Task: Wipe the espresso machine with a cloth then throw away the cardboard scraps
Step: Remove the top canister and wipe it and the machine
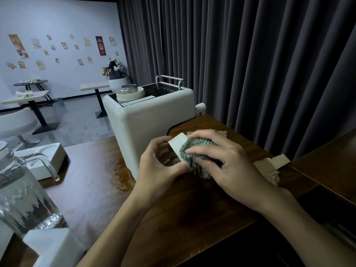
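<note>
Cloth [194,155] is feeling soft and squashy; our right hand [229,160] fingers are closing round it, while our left hand [159,162] is pinching light, stiff cardboard [178,144] by its edge.

A glass pitcher [23,191] stands left on the wooden counter [192,205].

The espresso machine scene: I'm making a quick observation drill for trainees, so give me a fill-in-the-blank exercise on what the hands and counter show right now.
1. The right hand presses a green ____ against the scrap.
2. The left hand holds a piece of ____ beside the espresso machine.
3. More cardboard scraps lie on the wooden counter to the ____ of the hands.
4. The glass pitcher stands at the counter's ____ end.

Missing words: cloth; cardboard; right; left
</note>
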